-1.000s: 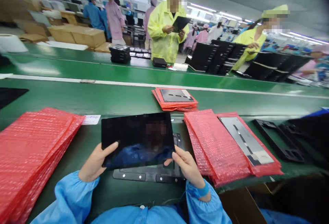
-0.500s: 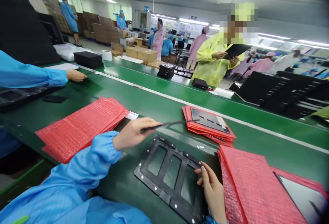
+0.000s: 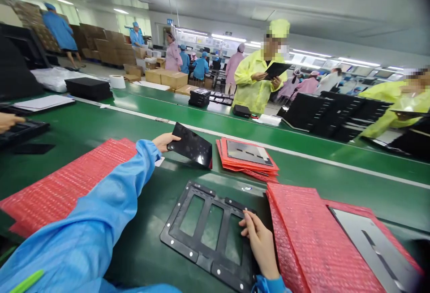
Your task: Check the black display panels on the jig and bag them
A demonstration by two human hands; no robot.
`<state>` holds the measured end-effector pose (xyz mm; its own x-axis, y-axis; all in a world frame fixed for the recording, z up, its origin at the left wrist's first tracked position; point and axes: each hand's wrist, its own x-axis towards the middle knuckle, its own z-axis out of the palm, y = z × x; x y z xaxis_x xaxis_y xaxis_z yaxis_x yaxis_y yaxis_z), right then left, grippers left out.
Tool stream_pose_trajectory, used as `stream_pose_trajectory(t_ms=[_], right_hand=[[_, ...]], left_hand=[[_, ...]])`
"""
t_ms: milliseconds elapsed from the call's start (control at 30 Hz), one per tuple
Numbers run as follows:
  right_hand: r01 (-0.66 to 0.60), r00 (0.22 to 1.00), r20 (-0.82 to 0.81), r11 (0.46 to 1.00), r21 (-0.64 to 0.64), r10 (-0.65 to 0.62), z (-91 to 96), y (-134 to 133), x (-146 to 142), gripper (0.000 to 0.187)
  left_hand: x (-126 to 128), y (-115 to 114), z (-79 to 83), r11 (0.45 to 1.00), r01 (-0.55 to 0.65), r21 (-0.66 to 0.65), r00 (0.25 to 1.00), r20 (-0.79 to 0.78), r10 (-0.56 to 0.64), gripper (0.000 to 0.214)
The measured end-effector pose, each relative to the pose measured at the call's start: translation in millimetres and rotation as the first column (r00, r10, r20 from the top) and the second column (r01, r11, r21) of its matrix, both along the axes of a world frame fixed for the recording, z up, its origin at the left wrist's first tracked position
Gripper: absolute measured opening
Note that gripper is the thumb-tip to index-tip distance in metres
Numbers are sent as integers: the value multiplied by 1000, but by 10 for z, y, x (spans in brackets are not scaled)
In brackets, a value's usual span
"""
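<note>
A glossy black screen panel (image 3: 190,146) is held by its left edge in my left hand (image 3: 164,141), closed on it. The panel is tilted above the green surface, its shiny face turned toward me. Below it lies a black frame (image 3: 198,249) with three rectangular openings and white dots around its rim. At the frame's upper right edge, the fingers of my right hand (image 3: 260,239) are closed on the rim. Just right of the held panel, a silver-backed panel (image 3: 247,149) rests on a stack of red bubble-wrap bags (image 3: 231,164).
Red bubble-wrap bags (image 3: 74,181) lie left, partly behind my sleeve. More red bags (image 3: 322,234) and another silver-backed panel (image 3: 356,234) are at right. A white strip (image 3: 295,152) crosses the green worktop (image 3: 141,221). A co-worker's hand (image 3: 10,122) is at far left; a person in yellow (image 3: 258,75) stands opposite.
My left hand has moved away from me and turned the panel from edge-on to face-on. My right hand stays at the frame. The co-worker's hand has drawn back left, and the view has shifted.
</note>
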<state>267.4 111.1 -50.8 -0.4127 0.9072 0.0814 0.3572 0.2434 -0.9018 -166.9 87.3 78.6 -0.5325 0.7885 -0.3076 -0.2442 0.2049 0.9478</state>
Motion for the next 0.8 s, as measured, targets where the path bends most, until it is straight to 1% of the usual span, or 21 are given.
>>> stream_pose_trajectory(t_ms=[133,267,333,400,467,533,567,633,700,800], right_hand=[[-12,1000,15,1000,4,12,-7,-4,3,52],[-17,1000,8,1000,9,17,-5,-9,-10,50],[-17,1000,10,1000,12,17,-4,-10,-22,49],[-19,1000,15,1000,14,19,-6,-7,-33,48],[-24,1000,18,1000,10,24,-12,0,-43,48],[-26,999,23,1000,1,26,-22,12,-52,48],[-27,999,25,1000,-4,27,-28,20,-56,48],[-30,999,27,999,-13,30,-39,34,-65,48],[-30,999,16,999,-21,30,-43,43,-75,48],[-17,998,-59,999,-45,14,-30,45,-88,47]], left_hand=[[-181,220,-73,994,-44,-97,999,-11,43,36],[-392,355,-79,978,-87,-187,993,-91,71,36],[-534,384,-43,966,-118,-231,983,-164,81,36],[-679,391,13,952,-174,-252,957,-271,103,37],[-788,400,67,944,-234,-232,910,-394,129,37],[-806,439,87,950,-255,-180,857,-498,136,39],[-770,476,74,958,-242,-153,835,-536,125,39],[-598,578,-11,980,-162,-114,808,-585,66,38],[-319,695,-168,994,-31,-104,801,-598,-38,35],[182,842,-477,977,168,-128,799,-564,-211,36]])
